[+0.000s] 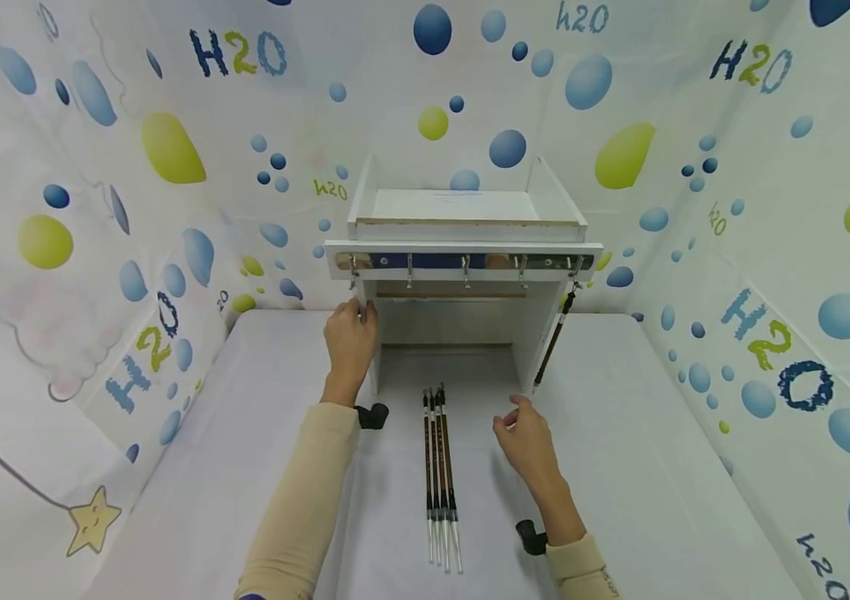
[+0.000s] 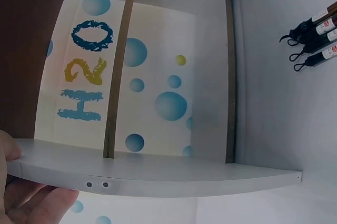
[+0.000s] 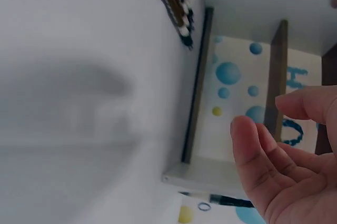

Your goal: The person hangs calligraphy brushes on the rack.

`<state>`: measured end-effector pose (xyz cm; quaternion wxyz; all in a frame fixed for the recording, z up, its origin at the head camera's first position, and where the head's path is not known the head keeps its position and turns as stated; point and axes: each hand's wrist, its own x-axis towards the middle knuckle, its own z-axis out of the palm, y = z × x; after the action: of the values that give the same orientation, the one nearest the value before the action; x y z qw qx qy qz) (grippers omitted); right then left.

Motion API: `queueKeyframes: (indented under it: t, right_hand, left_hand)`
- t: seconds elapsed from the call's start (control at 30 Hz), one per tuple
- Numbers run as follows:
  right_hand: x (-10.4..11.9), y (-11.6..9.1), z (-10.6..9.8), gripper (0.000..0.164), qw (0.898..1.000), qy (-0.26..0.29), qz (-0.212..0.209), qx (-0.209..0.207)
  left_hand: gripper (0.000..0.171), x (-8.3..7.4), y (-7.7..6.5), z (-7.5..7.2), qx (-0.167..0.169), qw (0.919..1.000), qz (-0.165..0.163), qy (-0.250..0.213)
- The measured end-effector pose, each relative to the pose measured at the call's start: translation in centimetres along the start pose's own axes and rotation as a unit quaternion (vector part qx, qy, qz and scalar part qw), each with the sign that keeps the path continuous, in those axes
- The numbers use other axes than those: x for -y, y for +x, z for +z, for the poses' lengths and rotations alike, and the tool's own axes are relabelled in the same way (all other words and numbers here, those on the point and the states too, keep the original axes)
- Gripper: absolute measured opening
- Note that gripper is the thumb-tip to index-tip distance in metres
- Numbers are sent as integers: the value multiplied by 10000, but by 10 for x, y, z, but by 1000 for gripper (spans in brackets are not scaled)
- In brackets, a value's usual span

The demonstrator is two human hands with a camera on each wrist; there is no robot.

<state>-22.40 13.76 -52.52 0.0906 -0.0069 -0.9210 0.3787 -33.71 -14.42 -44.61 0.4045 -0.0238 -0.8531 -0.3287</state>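
A white shelf [image 1: 462, 234] with a row of metal hooks [image 1: 466, 271] along its front stands on the table. My left hand [image 1: 351, 342] grips its left side panel [image 2: 174, 179]; in the left wrist view, thumb and fingers lie on opposite faces of the board. From the rightmost hook hangs a calligraphy brush [image 1: 556, 337], tip down. Just below that brush is my right hand [image 1: 530, 440], held in the air with loosely bent fingers and nothing between thumb and fingertips. Several more calligraphy brushes [image 1: 437, 458] lie side by side on the table between both hands, loops toward the shelf.
A white cloth [image 1: 642, 467] covers the table. Patterned sheets [image 1: 792, 225] with blue and green dots surround it at the back and sides. The shelf's upper tray [image 1: 455, 204] has raised sides. Dark wrist cameras [image 1: 372, 416] sit on both wrists.
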Motion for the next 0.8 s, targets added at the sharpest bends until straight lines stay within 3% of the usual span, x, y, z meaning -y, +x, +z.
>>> queueKeyframes:
  t: [0.43,0.8]
  right_hand:
    - [1,-36,46,49,9961,319,266,780]
    - [1,-49,67,41,9945,384,-61,973]
  left_hand:
    - [29,-2,2,0,56,10000,-41,38]
    - [27,1,0,1,28,10000,-42,-18]
